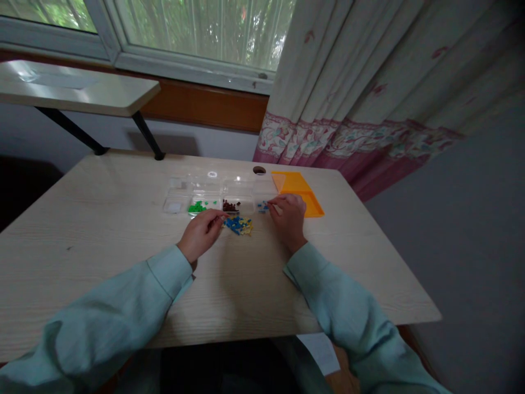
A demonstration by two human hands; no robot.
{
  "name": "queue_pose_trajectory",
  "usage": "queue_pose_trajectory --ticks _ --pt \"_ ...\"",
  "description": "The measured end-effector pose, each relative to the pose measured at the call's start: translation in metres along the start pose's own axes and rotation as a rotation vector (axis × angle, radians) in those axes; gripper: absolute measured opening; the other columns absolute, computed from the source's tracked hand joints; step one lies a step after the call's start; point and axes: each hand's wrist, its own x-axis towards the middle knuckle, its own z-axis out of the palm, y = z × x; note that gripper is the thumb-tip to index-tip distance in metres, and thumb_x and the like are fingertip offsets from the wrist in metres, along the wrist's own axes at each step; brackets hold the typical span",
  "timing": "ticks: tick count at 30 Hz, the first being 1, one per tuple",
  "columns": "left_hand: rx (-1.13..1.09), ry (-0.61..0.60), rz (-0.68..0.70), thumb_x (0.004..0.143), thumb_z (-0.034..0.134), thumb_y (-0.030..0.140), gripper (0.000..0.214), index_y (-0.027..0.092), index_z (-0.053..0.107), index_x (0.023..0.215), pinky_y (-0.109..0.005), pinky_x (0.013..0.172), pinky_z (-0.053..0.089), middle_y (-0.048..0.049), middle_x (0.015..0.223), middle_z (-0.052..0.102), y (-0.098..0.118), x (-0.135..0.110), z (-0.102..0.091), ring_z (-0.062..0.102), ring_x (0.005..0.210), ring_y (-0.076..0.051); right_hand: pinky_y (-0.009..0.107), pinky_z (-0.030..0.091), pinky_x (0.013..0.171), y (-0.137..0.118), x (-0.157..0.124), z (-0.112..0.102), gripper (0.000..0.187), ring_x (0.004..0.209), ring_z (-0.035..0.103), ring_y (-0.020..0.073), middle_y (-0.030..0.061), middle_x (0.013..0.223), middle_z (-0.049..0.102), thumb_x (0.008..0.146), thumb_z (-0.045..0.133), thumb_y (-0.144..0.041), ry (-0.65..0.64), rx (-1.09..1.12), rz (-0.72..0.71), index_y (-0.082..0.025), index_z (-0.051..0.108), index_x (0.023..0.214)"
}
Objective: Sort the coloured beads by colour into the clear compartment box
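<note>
A loose pile of small blue and yellow pieces (pixel 239 225) lies on the table in front of the clear plastic boxes. My left hand (pixel 200 232) is at the pile's left edge, thumb and forefinger pinched together. Whatever sits between those fingertips is too small to make out. My right hand (pixel 289 218) is over the right-hand clear box, its fingers closed in a pinch beside a few blue pieces (pixel 262 207); anything in that pinch is also indistinct. Green pieces (pixel 197 207) and dark brown-red pieces (pixel 230 206) lie in separate boxes between the hands.
The clear boxes (pixel 176 198) stand in a row with their lids up behind. An orange tray (pixel 315 206) lies right of them, partly behind my right hand. A round hole (pixel 259 170) pierces the table's (pixel 123 230) back edge. A raised shelf (pixel 102 93) stands back left.
</note>
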Motion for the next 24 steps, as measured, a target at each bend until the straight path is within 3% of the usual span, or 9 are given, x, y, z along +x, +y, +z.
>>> queue_pose_trajectory --ticks 5,16,24 --pt "0.063 -0.044 0.008 0.091 0.043 0.031 0.027 0.018 0.062 0.106 -0.027 0.069 0.043 -0.0037 0.083 0.06 0.0013 0.0002 -0.0003 0.053 0.075 -0.015 0.039 0.032 0.084 0.0028 -0.0007 0.0034 0.023 0.095 0.049 0.0232 0.0055 0.096 0.064 0.089 0.052 -0.036 -0.047 -0.032 -0.022 -0.022 0.07 0.089" --pt "0.194 -0.176 0.102 0.084 0.055 0.027 0.026 0.021 0.06 0.11 -0.029 0.071 0.041 -0.0034 0.083 0.054 0.0014 -0.002 0.0003 0.051 0.08 -0.018 0.038 0.035 0.084 -0.0033 -0.0026 0.0059 0.021 0.092 0.051 0.022 0.0052 0.093 0.064 0.089 0.053 -0.034 -0.044 0.005 -0.083 -0.022 0.07 0.087" --pt "0.223 -0.162 0.098 0.086 0.053 0.024 0.023 0.02 0.057 0.108 -0.031 0.075 0.043 -0.0036 0.084 0.053 -0.0013 -0.0022 0.0026 0.051 0.081 -0.018 0.037 0.035 0.084 -0.0063 -0.0031 0.0059 0.022 0.092 0.052 0.0208 0.0047 0.091 0.065 0.089 0.052 -0.034 -0.06 0.017 -0.089 -0.021 0.069 0.086"
